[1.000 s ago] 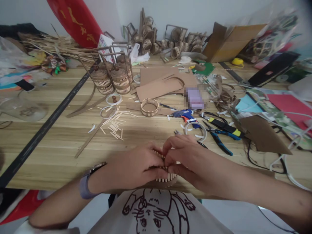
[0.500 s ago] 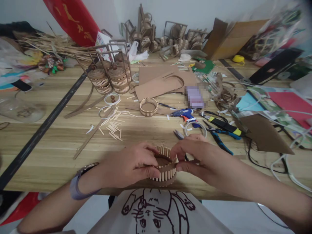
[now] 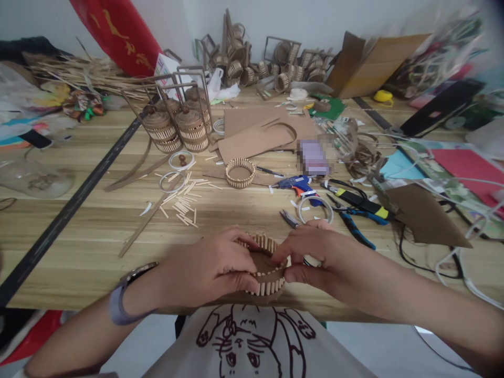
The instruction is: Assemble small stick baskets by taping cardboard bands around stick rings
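Note:
Near the table's front edge I hold a small round basket ring (image 3: 264, 268) made of short wooden sticks around a brown cardboard band. My left hand (image 3: 208, 270) grips its left side, fingers curled over the rim. My right hand (image 3: 315, 254) pinches the brown band on the ring's right side between thumb and fingers. A watch with a lilac strap (image 3: 118, 299) sits on my left wrist.
A second stick ring (image 3: 240, 172) lies mid-table, beside loose cut sticks (image 3: 183, 199), a blue glue gun (image 3: 297, 184), pliers (image 3: 356, 210) and a tape ring (image 3: 315, 207). Finished lidded baskets in frames (image 3: 177, 123) stand further back. Cardboard pieces, wires and clutter crowd the right side.
My hands have parted from covering the ring, so its top and cardboard bottom show. The right hand has shifted to pinching the band on the ring's right side.

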`<state>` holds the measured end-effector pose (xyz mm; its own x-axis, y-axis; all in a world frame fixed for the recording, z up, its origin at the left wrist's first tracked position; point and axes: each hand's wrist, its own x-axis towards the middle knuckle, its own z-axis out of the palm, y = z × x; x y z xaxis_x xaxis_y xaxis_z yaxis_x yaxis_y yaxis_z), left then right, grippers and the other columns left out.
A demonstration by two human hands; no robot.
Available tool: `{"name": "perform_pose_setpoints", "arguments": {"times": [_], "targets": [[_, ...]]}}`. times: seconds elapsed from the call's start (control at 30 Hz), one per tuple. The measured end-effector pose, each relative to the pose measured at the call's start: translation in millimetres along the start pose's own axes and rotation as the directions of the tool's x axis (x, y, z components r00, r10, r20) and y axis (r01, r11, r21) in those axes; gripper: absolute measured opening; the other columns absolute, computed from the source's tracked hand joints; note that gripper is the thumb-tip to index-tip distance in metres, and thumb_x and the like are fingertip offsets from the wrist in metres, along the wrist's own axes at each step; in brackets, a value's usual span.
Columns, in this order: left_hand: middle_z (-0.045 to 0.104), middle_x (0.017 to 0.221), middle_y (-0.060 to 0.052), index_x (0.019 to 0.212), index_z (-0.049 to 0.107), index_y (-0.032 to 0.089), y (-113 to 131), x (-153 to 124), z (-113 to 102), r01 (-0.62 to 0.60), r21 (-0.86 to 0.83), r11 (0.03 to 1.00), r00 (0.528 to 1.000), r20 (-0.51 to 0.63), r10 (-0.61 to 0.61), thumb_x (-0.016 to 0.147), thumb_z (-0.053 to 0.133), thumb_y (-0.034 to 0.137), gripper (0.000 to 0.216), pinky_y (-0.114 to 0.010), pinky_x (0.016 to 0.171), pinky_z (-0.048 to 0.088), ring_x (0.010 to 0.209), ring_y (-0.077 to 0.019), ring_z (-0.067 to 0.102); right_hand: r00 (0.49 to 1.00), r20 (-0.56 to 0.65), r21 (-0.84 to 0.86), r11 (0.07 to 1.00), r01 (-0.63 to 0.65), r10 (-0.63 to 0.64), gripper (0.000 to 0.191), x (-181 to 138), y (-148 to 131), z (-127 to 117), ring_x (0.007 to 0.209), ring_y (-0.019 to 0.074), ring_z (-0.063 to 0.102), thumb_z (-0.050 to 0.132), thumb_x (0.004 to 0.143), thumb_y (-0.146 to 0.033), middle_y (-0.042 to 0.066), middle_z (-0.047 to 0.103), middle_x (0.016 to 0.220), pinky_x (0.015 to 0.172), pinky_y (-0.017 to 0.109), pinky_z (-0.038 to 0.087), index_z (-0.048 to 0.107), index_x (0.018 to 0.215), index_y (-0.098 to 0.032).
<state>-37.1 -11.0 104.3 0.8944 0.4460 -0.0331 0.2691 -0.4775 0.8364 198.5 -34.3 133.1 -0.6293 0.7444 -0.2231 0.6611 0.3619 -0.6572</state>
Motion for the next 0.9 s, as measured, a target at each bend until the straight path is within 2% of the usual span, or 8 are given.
{"name": "perform_pose_setpoints", "arguments": {"times": [0.33,0.43,0.57,0.7,0.83,0.9], "targets": [[0.072,0.087,-0.001,0.082,0.067,0.02,-1.2,-1.5,3.3,-0.041,0.014,0.999,0.999,-0.026,0.041,0.098,0.048,0.036,0.03,-0.033,0.104,0.035,0.118,-0.0216,0.053,0.998,-0.045,-0.072,0.997,0.029,-0.032,0.013,1.0,3.1,6.7,0.078,0.017,0.059,0.061,0.09,-0.015,-0.001,0.067,0.076,0.077,0.033,0.033,0.07,0.085,-0.022],[0.073,0.09,-0.001,0.083,0.068,0.02,-2.3,-3.0,2.7,-0.048,0.021,0.999,0.998,-0.026,0.049,0.098,0.048,0.037,0.031,-0.034,0.106,0.035,0.121,-0.022,0.052,0.997,-0.073,-0.083,0.996,0.019,-0.025,0.013,1.1,2.7,6.8,0.082,0.0181,0.057,0.062,0.089,-0.015,0.001,0.063,0.079,0.078,0.034,0.034,0.071,0.083,-0.023],[0.072,0.102,-0.002,0.087,0.069,0.021,-1.6,-4.5,0.8,-0.015,0.068,0.998,1.0,-0.026,0.017,0.098,0.048,0.035,0.027,-0.036,0.109,0.032,0.128,-0.0227,0.046,0.998,-0.057,-0.101,0.995,0.027,-0.033,0.013,0.5,-0.4,7.2,0.087,0.0195,0.054,0.063,0.087,-0.014,0.003,0.059,0.089,0.078,0.034,0.035,0.07,0.081,-0.022],[0.069,0.114,0.0,0.1,0.068,0.024,4.3,0.2,2.8,0.015,0.101,0.995,1.0,-0.024,-0.013,0.097,0.051,0.033,0.019,-0.034,0.109,0.03,0.132,-0.0212,0.041,0.997,-0.047,-0.135,0.989,0.054,-0.061,0.014,3.6,-8.4,7.2,0.088,0.0197,0.052,0.063,0.085,-0.01,0.003,0.057,0.089,0.078,0.035,0.035,0.069,0.078,-0.021],[0.069,0.11,0.0,0.092,0.067,0.022,9.1,7.0,9.4,0.006,0.097,0.995,0.995,-0.099,0.004,0.098,0.05,0.029,0.02,-0.032,0.105,0.033,0.121,-0.0184,0.05,0.996,-0.047,-0.181,0.981,0.072,-0.082,0.015,6.6,-12.7,7.8,0.088,0.0208,0.054,0.063,0.085,-0.013,0.004,0.059,0.086,0.077,0.035,0.035,0.069,0.075,-0.021],[0.069,0.106,0.0,0.087,0.067,0.021,9.1,7.1,11.3,0.04,0.092,0.995,0.989,-0.146,-0.026,0.098,0.049,0.026,0.021,-0.032,0.103,0.035,0.118,-0.0184,0.052,0.992,-0.087,-0.206,0.976,0.073,-0.092,0.008,4.4,-9.8,9.0,0.087,0.021,0.055,0.065,0.086,-0.018,0.003,0.061,0.087,0.078,0.036,0.036,0.069,0.082,-0.022]]}}
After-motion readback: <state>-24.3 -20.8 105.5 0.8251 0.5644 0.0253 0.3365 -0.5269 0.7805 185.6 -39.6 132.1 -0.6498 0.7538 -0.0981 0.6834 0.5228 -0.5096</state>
